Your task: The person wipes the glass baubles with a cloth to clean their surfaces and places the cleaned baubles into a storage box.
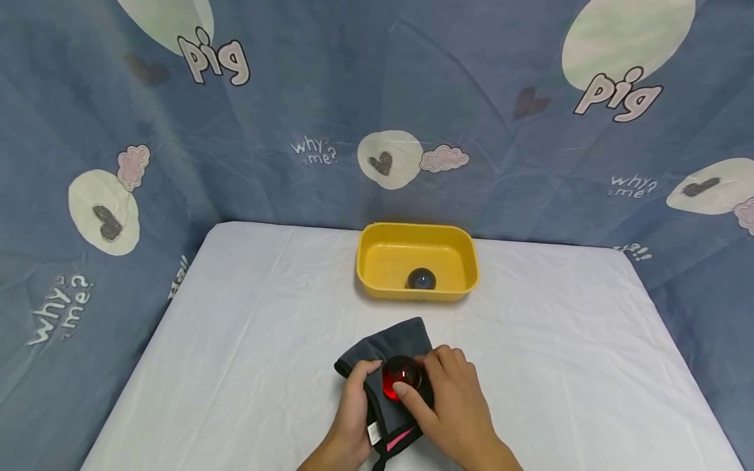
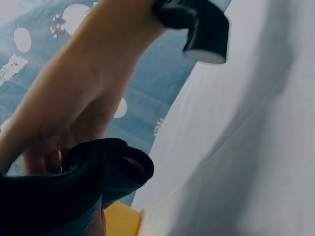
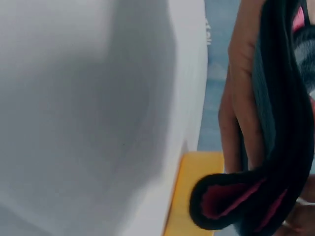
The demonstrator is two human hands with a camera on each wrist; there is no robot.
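A dark grey cloth (image 1: 383, 418) with black edging, a pink underside and a white tag is held up between both hands. On it rests a shiny, see-through red ball (image 1: 402, 378). My left hand (image 1: 351, 422) grips the cloth's left side, its thumb tip close to the ball. From the right, my right hand (image 1: 458, 405) pinches the ball, thumb on its front and fingers at the cloth behind. In the right wrist view the folded cloth (image 3: 283, 113) shows its pink lining, with fingers along its outer face; the ball is hidden there.
Beyond the hands, a yellow tray (image 1: 412, 295) stands near the table's back edge with a dark ball (image 1: 421, 279) inside. A white cloth (image 1: 253, 366) covers the table. Blue printed fabric (image 1: 330, 78) hangs behind and at the sides.
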